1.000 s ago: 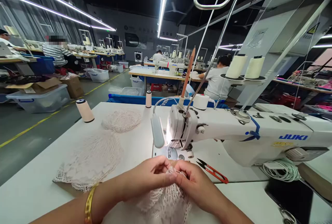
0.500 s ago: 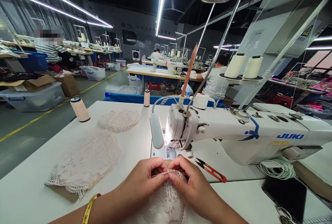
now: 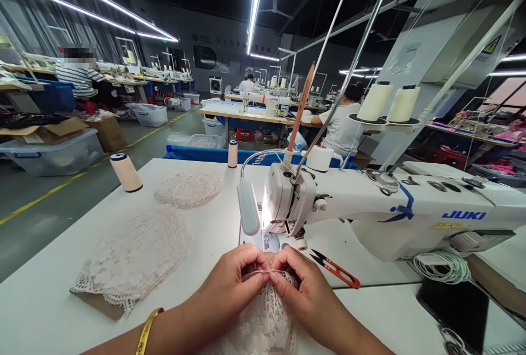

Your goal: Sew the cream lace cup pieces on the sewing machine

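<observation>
A pale pink piece of lace [image 3: 263, 319] hangs from both my hands at the front of the table. Its top edge is pinched between the thumb and fingers of my left hand [image 3: 232, 284], and my right hand [image 3: 306, 286] pinches the same edge close beside it. Both sets of fingertips nearly meet just in front of the sewing machine's presser foot [image 3: 269, 241]. The lace's lower part runs out of view at the bottom. To the right of my right hand lie orange-handled thread snips [image 3: 337, 270].
The white JUKI sewing machine [image 3: 349, 196] fills the right side. Lace pieces lie in a near stack [image 3: 135, 251] and a farther stack [image 3: 189, 188] on the left. Pink thread cones [image 3: 126, 173] stand behind them. A black phone [image 3: 454, 311] and coiled cable [image 3: 441, 264] lie right. Co-workers sit beyond.
Both hands stay pinched on the lace edge and have shifted very slightly; the edge between the fingertips looks a little straighter. The view has moved slightly.
</observation>
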The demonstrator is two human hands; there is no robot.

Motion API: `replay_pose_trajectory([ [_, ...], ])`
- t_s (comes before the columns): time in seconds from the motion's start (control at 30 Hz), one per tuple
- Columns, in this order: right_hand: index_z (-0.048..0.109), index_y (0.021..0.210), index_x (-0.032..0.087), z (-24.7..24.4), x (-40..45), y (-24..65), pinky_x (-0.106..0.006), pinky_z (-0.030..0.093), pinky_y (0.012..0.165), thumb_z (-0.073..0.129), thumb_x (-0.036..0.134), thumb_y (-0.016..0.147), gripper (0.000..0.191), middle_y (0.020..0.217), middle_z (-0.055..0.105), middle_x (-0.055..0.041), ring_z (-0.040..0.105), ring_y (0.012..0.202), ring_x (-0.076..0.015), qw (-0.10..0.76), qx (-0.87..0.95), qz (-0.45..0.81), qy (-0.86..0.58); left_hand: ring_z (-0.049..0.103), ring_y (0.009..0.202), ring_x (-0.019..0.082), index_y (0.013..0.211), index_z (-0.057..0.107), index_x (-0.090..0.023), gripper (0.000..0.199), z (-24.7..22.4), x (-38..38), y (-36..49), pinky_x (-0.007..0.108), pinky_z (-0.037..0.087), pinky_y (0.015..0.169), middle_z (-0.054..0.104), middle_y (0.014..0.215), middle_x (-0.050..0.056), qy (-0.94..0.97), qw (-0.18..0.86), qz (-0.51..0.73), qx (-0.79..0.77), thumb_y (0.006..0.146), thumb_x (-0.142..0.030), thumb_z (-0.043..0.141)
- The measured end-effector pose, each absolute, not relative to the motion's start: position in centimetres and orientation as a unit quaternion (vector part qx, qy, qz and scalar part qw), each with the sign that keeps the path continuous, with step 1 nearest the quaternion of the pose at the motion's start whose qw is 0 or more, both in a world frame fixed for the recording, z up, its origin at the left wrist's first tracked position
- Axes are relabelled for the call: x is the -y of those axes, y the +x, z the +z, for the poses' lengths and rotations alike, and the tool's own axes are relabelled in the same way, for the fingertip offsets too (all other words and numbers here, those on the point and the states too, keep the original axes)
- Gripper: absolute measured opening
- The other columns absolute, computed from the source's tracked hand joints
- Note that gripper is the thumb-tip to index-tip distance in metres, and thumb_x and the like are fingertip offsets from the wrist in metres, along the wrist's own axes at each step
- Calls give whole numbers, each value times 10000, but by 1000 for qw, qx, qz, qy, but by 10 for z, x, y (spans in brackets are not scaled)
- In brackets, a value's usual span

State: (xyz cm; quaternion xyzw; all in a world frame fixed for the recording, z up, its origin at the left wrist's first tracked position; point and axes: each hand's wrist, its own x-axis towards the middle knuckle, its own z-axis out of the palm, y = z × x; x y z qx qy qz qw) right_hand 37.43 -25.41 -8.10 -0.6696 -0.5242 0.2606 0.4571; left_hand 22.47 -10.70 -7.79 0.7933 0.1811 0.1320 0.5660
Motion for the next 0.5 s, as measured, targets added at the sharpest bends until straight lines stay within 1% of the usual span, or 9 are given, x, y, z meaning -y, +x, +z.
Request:
replay_pose_trajectory([
  [0.1, 595, 931, 250, -80, 255, 374, -329, 417, 796, 558, 483, 1044, 262, 947, 679, -16, 610, 930, -233, 453, 528, 254, -672, 624, 887, 240, 818, 642, -226, 292, -76, 107, 224, 338, 493, 792, 726, 925, 40, 804, 547, 136, -188, 870, -513, 657],
  [0.2, 575, 909, 253, -83, 252, 373, -318, 419, 761, 536, 464, 1051, 258, 922, 677, -14, 615, 901, -228, 441, 532, 236, -684, 593, 873, 237, 798, 598, -227, 326, -71, 106, 225, 335, 462, 767, 698, 913, 33, 821, 525, 98, -204, 892, -538, 627],
  [0.27, 564, 893, 254, -88, 246, 373, -317, 419, 748, 520, 395, 1056, 221, 903, 674, -15, 618, 884, -229, 413, 536, 195, -710, 573, 861, 246, 750, 534, -228, 324, -69, 104, 228, 353, 430, 764, 664, 861, 32, 857, 457, 68, -227, 916, -498, 599],
  [0.33, 542, 861, 253, -95, 238, 374, -318, 419, 744, 517, 291, 1039, 183, 866, 667, -15, 617, 854, -230, 367, 545, 129, -743, 564, 872, 263, 725, 477, -225, 317, -71, 103, 233, 392, 411, 812, 639, 842, 42, 900, 357, 49, -246, 946, -432, 573],
  [0.4, 507, 825, 253, -102, 231, 375, -319, 413, 732, 533, 209, 1005, 187, 841, 664, -19, 616, 828, -234, 324, 550, 72, -766, 564, 895, 277, 769, 501, -222, 254, -76, 101, 237, 432, 402, 865, 646, 892, 56, 927, 276, 60, -245, 965, -371, 566],
  [0.5, 470, 807, 255, -108, 223, 378, -320, 404, 715, 534, 176, 996, 215, 845, 667, -34, 620, 822, -245, 301, 549, 40, -779, 569, 911, 277, 923, 617, -220, 46, -87, 100, 239, 448, 400, 882, 682, 1022, 77, 948, 207, 133, -201, 950, -251, 594],
])
